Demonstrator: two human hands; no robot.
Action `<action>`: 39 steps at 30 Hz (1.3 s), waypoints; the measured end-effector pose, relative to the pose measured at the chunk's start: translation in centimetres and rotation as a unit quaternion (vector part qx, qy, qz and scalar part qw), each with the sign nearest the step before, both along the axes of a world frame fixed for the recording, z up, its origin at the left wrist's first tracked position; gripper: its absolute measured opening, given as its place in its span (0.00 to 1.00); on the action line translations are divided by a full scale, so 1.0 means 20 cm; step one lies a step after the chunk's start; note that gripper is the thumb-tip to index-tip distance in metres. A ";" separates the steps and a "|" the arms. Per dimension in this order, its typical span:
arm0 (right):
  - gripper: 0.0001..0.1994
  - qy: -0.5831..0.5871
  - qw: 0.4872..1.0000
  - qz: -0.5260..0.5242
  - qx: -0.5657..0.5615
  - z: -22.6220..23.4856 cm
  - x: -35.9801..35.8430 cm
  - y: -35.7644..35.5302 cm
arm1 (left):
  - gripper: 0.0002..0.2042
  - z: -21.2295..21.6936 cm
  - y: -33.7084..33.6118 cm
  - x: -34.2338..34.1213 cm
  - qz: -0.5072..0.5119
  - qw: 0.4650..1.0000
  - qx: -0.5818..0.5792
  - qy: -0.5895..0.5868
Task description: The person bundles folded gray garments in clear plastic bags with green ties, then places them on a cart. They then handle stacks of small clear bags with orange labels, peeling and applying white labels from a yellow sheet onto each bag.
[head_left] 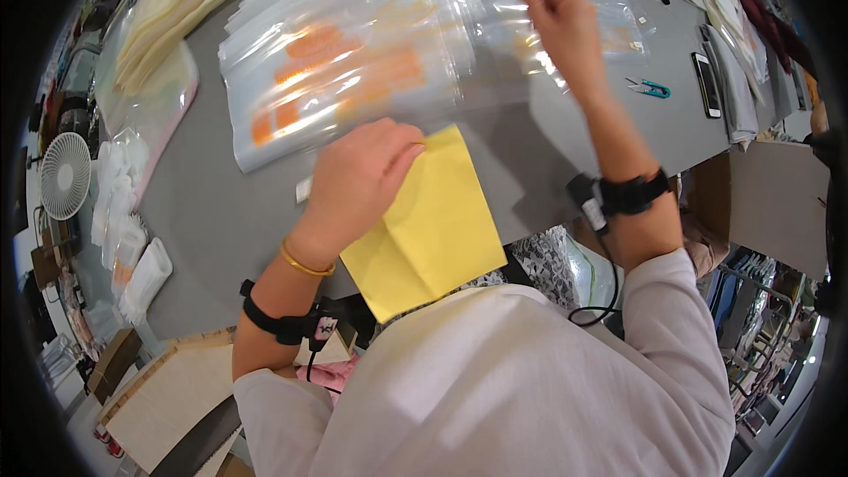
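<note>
A folded yellow cloth [433, 230] lies at the near edge of the grey table [221, 212]. My left hand [358, 181] rests on its upper left corner, fingers curled over the edge. My right hand [561, 22] reaches further out and pinches a clear plastic bag [530, 35] from the spread stack of clear bags with orange print [353, 62]. Both wrists wear black straps, and the left also has a gold bangle.
Cream fabric pieces [177, 9] lie at the far left. Small teal snips [652, 87] and a phone [707, 84] sit to the right, beside stacked papers. A white fan [66, 175] and packets stand left of the table. A cardboard box [768, 199] is at right.
</note>
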State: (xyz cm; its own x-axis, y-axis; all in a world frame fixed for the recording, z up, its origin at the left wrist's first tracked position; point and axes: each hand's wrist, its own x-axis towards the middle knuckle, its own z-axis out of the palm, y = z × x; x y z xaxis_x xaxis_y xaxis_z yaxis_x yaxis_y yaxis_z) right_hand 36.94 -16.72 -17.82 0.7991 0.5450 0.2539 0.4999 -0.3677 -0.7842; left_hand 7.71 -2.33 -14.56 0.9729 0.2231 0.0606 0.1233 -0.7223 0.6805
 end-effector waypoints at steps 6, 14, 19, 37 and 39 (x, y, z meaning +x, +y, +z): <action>0.20 -0.288 0.925 -0.098 -0.226 0.08 0.60 -0.24 | 0.10 0.03 0.14 -0.04 0.038 0.949 -0.246 0.194; 0.11 -0.134 0.968 0.213 -0.008 0.15 -0.51 -0.17 | 0.12 0.06 0.12 0.11 -0.010 0.935 -0.282 0.216; 0.11 -0.202 0.962 0.183 0.008 0.02 -0.73 -0.12 | 0.12 0.08 0.09 0.18 -0.028 0.918 -0.331 0.216; 0.02 0.125 0.978 0.157 0.063 0.16 -0.68 -0.07 | 0.07 0.04 0.12 0.07 -0.077 0.990 -0.019 0.116; 0.04 0.159 0.980 0.115 0.027 0.16 -0.54 -0.01 | 0.06 0.01 0.11 0.07 -0.106 0.985 0.135 -0.030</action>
